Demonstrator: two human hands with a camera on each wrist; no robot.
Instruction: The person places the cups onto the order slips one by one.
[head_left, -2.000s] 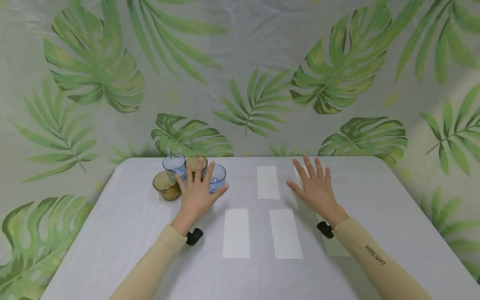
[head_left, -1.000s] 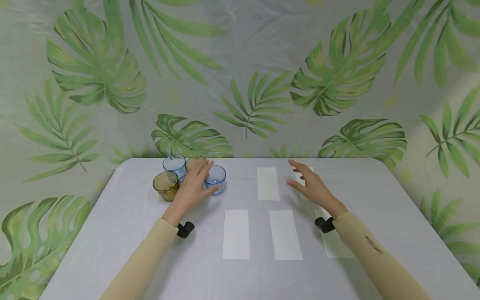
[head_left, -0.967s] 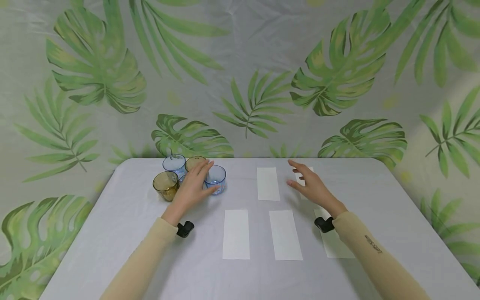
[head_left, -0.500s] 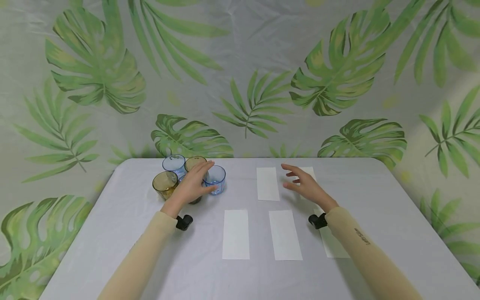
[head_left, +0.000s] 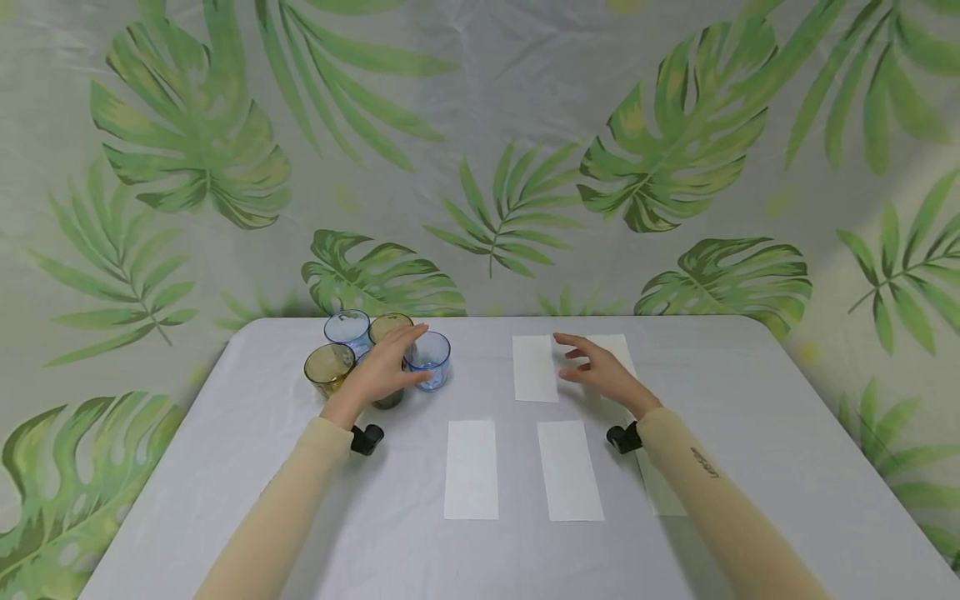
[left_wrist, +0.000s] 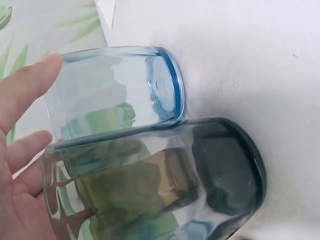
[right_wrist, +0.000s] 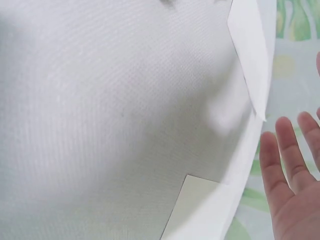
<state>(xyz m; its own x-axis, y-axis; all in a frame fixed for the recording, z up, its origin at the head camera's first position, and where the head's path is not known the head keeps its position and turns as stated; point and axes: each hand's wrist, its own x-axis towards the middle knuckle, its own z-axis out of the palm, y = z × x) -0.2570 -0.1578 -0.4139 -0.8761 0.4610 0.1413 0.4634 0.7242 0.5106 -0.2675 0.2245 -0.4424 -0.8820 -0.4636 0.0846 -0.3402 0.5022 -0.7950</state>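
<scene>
In the head view my left hand (head_left: 378,367) arches over a cluster of drinking glasses at the table's back left, fingers bent softly. A clear blue glass (head_left: 435,358) stands at its right, and a dark grey glass (head_left: 389,400) shows partly under it. In the left wrist view, the thumb tip lies by the rim of the blue glass (left_wrist: 115,85); the dark grey glass (left_wrist: 227,165) is nearer. No firm grip is visible. My right hand (head_left: 603,375) hovers near the upper white paper rectangles (head_left: 535,368), holding nothing, its fingers loosely bent.
More glasses stand left and behind: an amber one (head_left: 328,367), a blue one (head_left: 347,329) and a brownish one (head_left: 390,327). White rectangles (head_left: 471,469) also lie nearer me, one partly under the right sleeve (head_left: 720,500). A leaf-patterned cloth (head_left: 502,167) hangs behind the table.
Both hands went from spread fingers to softly bent ones. The left hand settled lower over the glasses; the right drifted left. The glasses stay in place.
</scene>
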